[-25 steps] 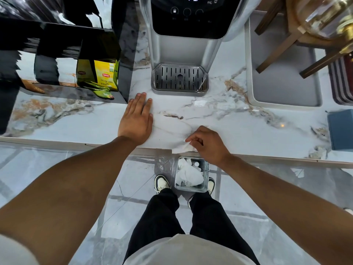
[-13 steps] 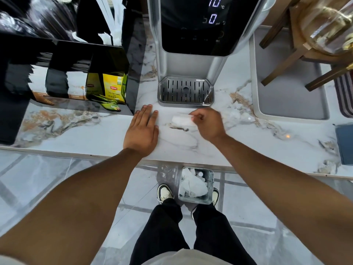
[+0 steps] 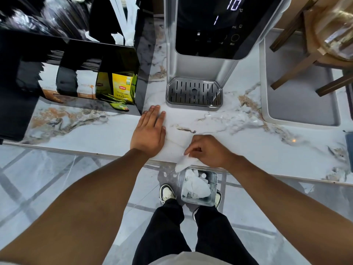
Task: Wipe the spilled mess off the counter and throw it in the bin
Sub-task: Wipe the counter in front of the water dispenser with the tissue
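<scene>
I am pinching the tissue [image 3: 183, 162] in my right hand [image 3: 209, 151] at the counter [image 3: 267, 155] edge, above the bin [image 3: 198, 186]; my left hand [image 3: 149, 131] is lying flat, open.

Yellow tea box [image 3: 122, 87], far left in the black organiser [image 3: 80, 54]: "Lipton", "YELLOW LABEL TEA"; smaller print unreadable. Water dispenser [image 3: 210, 35], far centre, black display: "70 °C", "1", "mL". Sachets [image 3: 87, 87] left of the tea box: lettering too faint to read.
</scene>
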A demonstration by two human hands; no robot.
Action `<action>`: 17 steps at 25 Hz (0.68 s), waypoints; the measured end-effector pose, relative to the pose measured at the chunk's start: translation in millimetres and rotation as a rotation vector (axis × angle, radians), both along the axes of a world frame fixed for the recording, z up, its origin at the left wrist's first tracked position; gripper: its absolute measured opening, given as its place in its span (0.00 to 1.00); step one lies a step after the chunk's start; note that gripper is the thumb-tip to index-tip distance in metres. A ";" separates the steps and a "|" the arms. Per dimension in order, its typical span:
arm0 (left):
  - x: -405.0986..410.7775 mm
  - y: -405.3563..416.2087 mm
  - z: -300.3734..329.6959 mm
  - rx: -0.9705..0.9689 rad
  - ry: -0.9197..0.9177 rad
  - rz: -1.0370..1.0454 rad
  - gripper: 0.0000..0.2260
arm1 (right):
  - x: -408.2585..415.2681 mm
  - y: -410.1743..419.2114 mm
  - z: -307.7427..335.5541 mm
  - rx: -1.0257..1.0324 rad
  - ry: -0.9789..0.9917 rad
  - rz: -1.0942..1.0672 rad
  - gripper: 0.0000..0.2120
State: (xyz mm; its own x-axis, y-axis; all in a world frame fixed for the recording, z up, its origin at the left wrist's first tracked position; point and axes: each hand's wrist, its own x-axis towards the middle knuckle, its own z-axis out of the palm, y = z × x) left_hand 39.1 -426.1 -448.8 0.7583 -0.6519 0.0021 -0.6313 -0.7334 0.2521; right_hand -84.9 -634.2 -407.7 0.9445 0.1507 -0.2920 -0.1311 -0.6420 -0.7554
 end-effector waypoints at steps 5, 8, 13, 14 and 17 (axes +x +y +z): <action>0.9 1.4 1.1 0.016 0.009 -0.029 0.27 | 47.0 26.0 -11.8 -0.091 -0.183 -0.211 0.07; 2.6 2.5 -0.1 0.002 0.014 -0.051 0.27 | 36.7 58.1 -21.2 -0.045 -0.285 -0.199 0.04; 1.4 0.7 1.0 0.013 0.002 -0.013 0.24 | 9.4 37.7 -15.4 0.059 -0.194 0.116 0.06; 1.0 0.4 1.4 0.013 0.001 -0.016 0.24 | 4.3 26.9 -11.0 0.064 -0.141 0.183 0.07; 0.1 0.0 0.9 0.015 -0.001 -0.009 0.24 | -14.4 -7.2 1.8 0.065 0.035 0.208 0.07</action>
State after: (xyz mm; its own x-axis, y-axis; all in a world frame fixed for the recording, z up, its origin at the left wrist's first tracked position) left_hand 39.2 -426.1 -447.9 0.7523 -0.6588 -0.0070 -0.6382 -0.7314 0.2404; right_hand -99.3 -641.3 -406.0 0.8805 0.3611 -0.3071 -0.0274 -0.6079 -0.7935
